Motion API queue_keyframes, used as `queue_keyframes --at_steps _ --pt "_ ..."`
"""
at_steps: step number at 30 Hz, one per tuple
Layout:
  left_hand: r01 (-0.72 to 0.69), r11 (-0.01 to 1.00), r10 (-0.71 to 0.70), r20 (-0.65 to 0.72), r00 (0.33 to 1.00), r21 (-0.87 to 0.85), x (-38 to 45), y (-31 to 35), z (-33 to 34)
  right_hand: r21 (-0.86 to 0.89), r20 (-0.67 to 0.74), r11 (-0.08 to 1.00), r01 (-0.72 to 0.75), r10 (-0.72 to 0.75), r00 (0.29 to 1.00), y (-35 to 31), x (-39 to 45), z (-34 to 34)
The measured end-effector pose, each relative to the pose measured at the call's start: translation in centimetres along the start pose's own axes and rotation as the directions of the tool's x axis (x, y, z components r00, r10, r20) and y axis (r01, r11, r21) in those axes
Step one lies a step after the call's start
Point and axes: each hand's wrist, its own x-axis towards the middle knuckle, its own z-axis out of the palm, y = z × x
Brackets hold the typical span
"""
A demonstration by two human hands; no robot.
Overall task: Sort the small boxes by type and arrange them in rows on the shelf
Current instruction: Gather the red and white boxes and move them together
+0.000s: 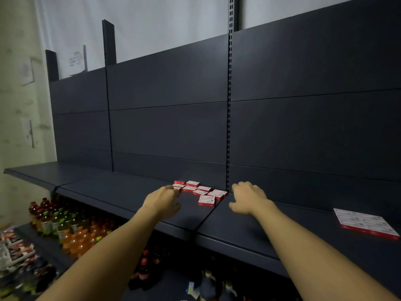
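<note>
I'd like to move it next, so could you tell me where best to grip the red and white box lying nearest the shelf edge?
Pinch the nearest box across its two short ends, from above: it lies flat and apart from the others, with clear shelf around it.

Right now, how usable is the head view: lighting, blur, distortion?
Head view: dim overall, dark shelf swallowing detail; print on the loose red boxes and the neat block too soft to read; left hand slightly soft; wide-angle bends the shelving edges; bottles below blurred.

Dim overall; brightest at pale curtain top of frame. Wide-angle bending at edges. Lower left bottles blurry, dark shelf low contrast.
</note>
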Motion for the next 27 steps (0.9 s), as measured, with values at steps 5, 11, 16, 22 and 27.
queue_keyframes --at_steps 5,11,16,22,27 --pt "-0.004 1.000 0.004 0.018 1.000 -0.006 -1.1 -3.9 0.4 0.004 0.007 1.000 -0.009 0.009 1.000 -3.6 1.2 0.2" --pt "0.025 0.999 -0.024 0.018 1.000 -0.020 -0.5 -8.1 0.9 0.011 0.008 1.000 -0.008 0.008 1.000 -6.6 3.7 1.1" --pt "0.042 0.998 -0.041 0.021 0.999 -0.039 1.4 -10.8 1.9 0.003 0.025 1.000 0.016 -0.016 1.000 -8.3 6.1 3.1" --pt "0.028 0.999 -0.026 0.051 0.998 -0.038 4.7 -13.3 4.6 0.007 0.061 1.000 -0.001 0.001 0.998 -8.7 10.6 5.6" --pt "0.003 1.000 -0.004 0.138 0.990 0.010 7.9 -15.9 7.5 0.138 0.066 0.990 0.012 -0.021 0.998 -10.1 15.5 8.9"
